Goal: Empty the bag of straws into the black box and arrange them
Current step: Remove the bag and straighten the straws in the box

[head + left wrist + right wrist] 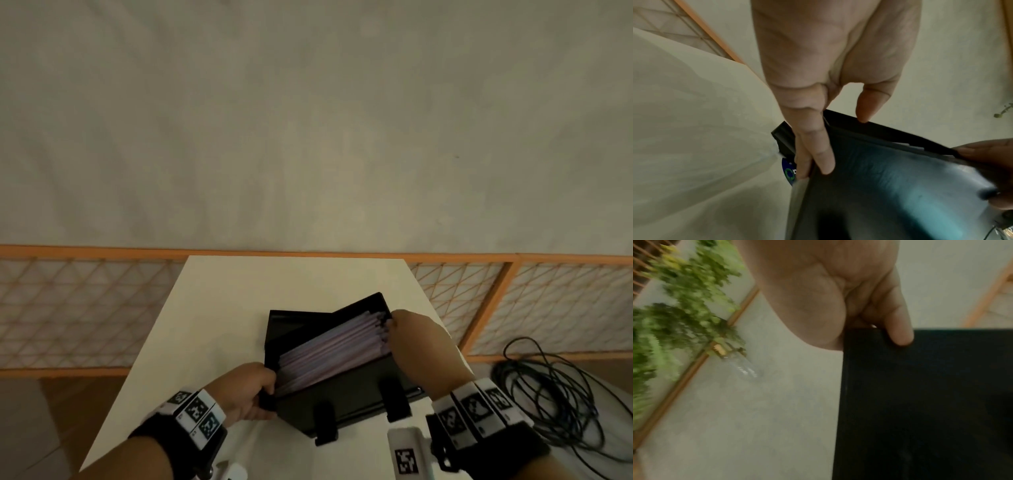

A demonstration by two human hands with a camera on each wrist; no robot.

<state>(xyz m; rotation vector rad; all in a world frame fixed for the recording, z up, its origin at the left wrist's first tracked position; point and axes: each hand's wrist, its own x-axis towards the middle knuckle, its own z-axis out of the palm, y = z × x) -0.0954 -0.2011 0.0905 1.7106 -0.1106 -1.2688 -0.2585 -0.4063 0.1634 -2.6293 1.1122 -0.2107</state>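
Observation:
The black box (pixel 342 404) is tilted above the white table (pixel 239 291), its lid open behind it. Pale lilac straws (pixel 335 353) lie packed lengthwise inside. My left hand (pixel 263 387) grips the box's left end, fingers curled over its edge. My right hand (pixel 400 335) grips the right end by the straw tips. In the left wrist view my left hand (pixel 818 146) wraps the box (pixel 890 186) wall, thumb on the rim. Beside it lies the clear plastic bag (pixel 705 146). The right wrist view has my right hand (pixel 879 318) hooked over the box (pixel 931 402) top edge.
A coil of black cable (pixel 548 394) lies on the floor at right. An orange lattice fence (pixel 85 308) runs behind the table. A white tagged device (pixel 406 455) sits at the near edge. Green plants (pixel 674 305) and a small corked glass bottle (pixel 735 363) show in the right wrist view.

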